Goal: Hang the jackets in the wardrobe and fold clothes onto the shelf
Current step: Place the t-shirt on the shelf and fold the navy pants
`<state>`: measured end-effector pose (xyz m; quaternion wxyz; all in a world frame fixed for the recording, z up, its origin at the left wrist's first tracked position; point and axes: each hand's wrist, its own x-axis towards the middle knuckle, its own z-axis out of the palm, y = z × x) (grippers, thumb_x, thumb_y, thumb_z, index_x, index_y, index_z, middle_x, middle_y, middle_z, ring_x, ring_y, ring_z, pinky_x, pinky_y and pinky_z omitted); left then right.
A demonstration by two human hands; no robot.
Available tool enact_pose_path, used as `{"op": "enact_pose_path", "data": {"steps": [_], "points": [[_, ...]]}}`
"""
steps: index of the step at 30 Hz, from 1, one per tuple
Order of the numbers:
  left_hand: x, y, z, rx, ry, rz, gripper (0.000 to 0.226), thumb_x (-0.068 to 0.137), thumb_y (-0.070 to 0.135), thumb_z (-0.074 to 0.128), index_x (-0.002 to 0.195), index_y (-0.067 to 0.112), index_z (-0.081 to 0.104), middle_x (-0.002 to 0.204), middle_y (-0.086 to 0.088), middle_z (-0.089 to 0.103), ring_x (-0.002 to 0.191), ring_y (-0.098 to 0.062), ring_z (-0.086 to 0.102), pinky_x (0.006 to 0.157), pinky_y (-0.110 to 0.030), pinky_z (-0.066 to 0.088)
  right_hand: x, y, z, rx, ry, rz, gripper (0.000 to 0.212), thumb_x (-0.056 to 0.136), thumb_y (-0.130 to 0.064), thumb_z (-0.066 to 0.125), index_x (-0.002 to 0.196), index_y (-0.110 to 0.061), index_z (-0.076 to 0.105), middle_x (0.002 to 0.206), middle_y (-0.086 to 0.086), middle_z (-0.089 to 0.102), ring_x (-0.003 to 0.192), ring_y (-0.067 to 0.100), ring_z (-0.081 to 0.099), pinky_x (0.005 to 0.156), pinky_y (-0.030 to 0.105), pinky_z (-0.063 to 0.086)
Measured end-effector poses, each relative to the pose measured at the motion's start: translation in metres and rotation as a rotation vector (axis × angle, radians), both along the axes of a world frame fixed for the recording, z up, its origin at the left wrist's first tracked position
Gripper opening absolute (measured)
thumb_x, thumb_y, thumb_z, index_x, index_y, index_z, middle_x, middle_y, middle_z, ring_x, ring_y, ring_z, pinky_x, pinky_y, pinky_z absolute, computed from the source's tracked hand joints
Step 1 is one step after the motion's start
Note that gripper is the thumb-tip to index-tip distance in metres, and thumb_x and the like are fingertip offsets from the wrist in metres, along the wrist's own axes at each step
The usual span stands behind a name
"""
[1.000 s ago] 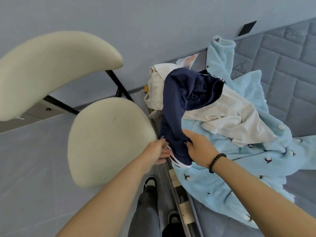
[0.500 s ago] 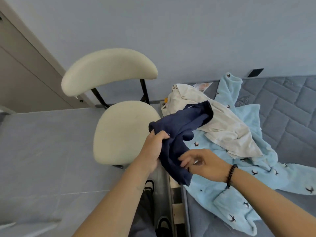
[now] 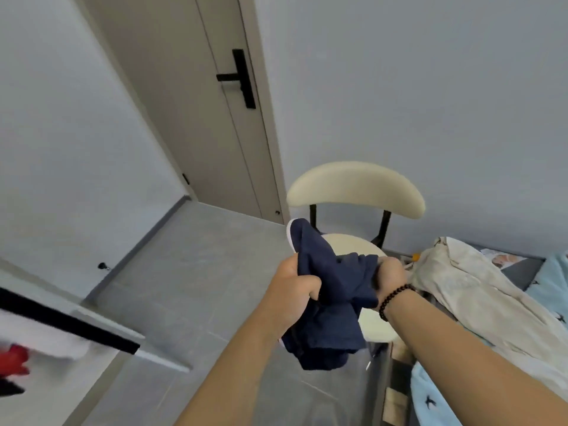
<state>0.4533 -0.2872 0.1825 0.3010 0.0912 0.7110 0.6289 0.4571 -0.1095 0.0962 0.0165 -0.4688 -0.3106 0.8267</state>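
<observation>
So right now I've got the navy garment [image 3: 330, 290] up in the air between both hands, held out in front of me over the floor and just in front of the cream chair [image 3: 356, 192]. My left hand [image 3: 293, 287] is bunched around one side of the fabric, fingers curled tight into it. My right hand [image 3: 390, 279], the one with the bead bracelet [image 3: 393, 298], is gripping the other side the same way, so both are clamped on cloth, not spread.

I'd say I'm at the "pick one up and sort it out" stage of the folding part. It's too scrunched for me to tell what kind of piece it is, and nothing about it is folded yet. Next move, as I see it, is to find two matching corners or a hem, shake it open so it hangs flat, then fold it and take it to the shelf.

Orientation-wise it's a mess: the stretch between my hands runs roughly left to right, one end with a pale trimmed edge sticks up and away past my left hand, and the bulk droops down toward the floor. So its long axis is closer to vertical.

The beige garment [image 3: 479, 290] and the light blue fleece [image 3: 430, 395] lie on the bed [image 3: 519, 272] along its near left edge, waiting their turn
</observation>
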Motion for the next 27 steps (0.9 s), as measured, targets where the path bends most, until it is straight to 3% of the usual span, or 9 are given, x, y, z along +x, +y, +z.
{"op": "enact_pose_path", "data": {"steps": [2, 5, 8, 12, 16, 20, 22, 24, 27], "points": [[0.002, -0.037, 0.013, -0.007, 0.009, 0.023, 0.027, 0.051, 0.001, 0.042, 0.044, 0.027, 0.041, 0.050, 0.007, 0.034, 0.046, -0.010, 0.034, 0.047, -0.020, 0.028, -0.017, -0.036, 0.027, -0.094, 0.085, 0.029, 0.032, 0.096, -0.026, 0.037, 0.068, -0.013, 0.042, 0.061, 0.004, 0.046, 0.059, 0.021, 0.044, 0.060, 0.026, 0.035], [0.011, -0.098, 0.023, -0.054, 0.006, 0.053, 0.027, 0.048, 0.001, 0.043, 0.040, 0.027, 0.040, 0.047, 0.009, 0.034, 0.043, -0.007, 0.034, 0.044, -0.018, 0.027, -0.042, -0.096, 0.064, -0.097, 0.184, 0.239, 0.044, 0.095, -0.045, 0.048, 0.097, -0.002, 0.060, 0.094, 0.016, 0.065, 0.091, 0.032, 0.062, 0.082, 0.040, 0.050], [0.027, -0.165, 0.028, -0.039, -0.033, 0.157, 0.025, 0.046, 0.001, 0.045, 0.047, 0.024, 0.036, 0.051, 0.003, 0.034, 0.049, -0.011, 0.034, 0.047, -0.021, 0.028, -0.059, -0.159, 0.092, 0.059, 0.236, 0.476, 0.023, 0.090, -0.012, 0.055, 0.109, -0.001, 0.062, 0.107, 0.018, 0.066, 0.095, 0.034, 0.062, 0.081, 0.042, 0.052], [0.050, -0.255, 0.036, -0.042, -0.059, 0.149, 0.020, 0.059, 0.005, 0.055, 0.077, 0.012, 0.057, 0.070, 0.003, 0.060, 0.069, -0.009, 0.058, 0.062, -0.017, 0.044, -0.064, -0.240, 0.127, 0.134, 0.502, 0.644, 0.027, 0.083, 0.010, 0.047, 0.102, -0.001, 0.063, 0.104, 0.017, 0.063, 0.098, 0.032, 0.061, 0.090, 0.044, 0.050], [0.052, -0.332, 0.032, -0.026, -0.078, 0.264, 0.060, 0.060, 0.041, 0.072, 0.117, 0.029, 0.058, 0.120, 0.007, 0.067, 0.108, -0.005, 0.061, 0.089, -0.025, 0.043, -0.050, -0.311, 0.169, 0.258, 0.800, 0.761, 0.041, 0.078, 0.023, 0.039, 0.098, -0.003, 0.062, 0.094, 0.015, 0.061, 0.091, 0.031, 0.058, 0.076, 0.040, 0.048], [0.047, -0.386, 0.053, 0.373, -0.239, 0.570, 0.055, 0.078, 0.062, 0.060, 0.120, 0.027, 0.061, 0.126, -0.002, 0.065, 0.122, -0.026, 0.058, 0.107, -0.051, 0.036, -0.029, -0.373, 0.182, 0.325, 0.948, 1.089, 0.049, 0.061, 0.019, 0.048, 0.106, -0.001, 0.057, 0.096, 0.018, 0.058, 0.091, 0.033, 0.054, 0.077, 0.047, 0.043], [0.044, -0.404, 0.065, 0.604, -0.277, 0.747, 0.054, 0.085, 0.060, 0.048, 0.102, 0.015, 0.072, 0.103, -0.012, 0.074, 0.094, -0.030, 0.072, 0.086, -0.049, 0.054, -0.018, -0.398, 0.174, 0.340, 0.975, 1.302, 0.047, 0.059, 0.015, 0.050, 0.102, 0.000, 0.058, 0.096, 0.020, 0.059, 0.090, 0.034, 0.055, 0.079, 0.050, 0.042], [0.039, -0.421, 0.069, 0.672, -0.245, 0.851, 0.059, 0.088, 0.060, 0.046, 0.085, 0.010, 0.076, 0.083, -0.013, 0.075, 0.073, -0.026, 0.074, 0.073, -0.042, 0.055, -0.010, -0.418, 0.165, 0.419, 0.951, 1.425, 0.044, 0.058, 0.012, 0.050, 0.101, 0.007, 0.055, 0.095, 0.020, 0.059, 0.089, 0.033, 0.056, 0.077, 0.048, 0.042], [0.040, -0.445, 0.069, 0.764, -0.266, 0.817, 0.072, 0.075, 0.063, 0.055, 0.102, -0.001, 0.075, 0.111, -0.023, 0.070, 0.099, -0.035, 0.069, 0.097, -0.051, 0.045, -0.007, -0.434, 0.155, 0.509, 0.909, 1.498, 0.048, 0.056, 0.009, 0.049, 0.103, 0.004, 0.057, 0.094, 0.017, 0.062, 0.089, 0.030, 0.060, 0.077, 0.045, 0.046]]}}
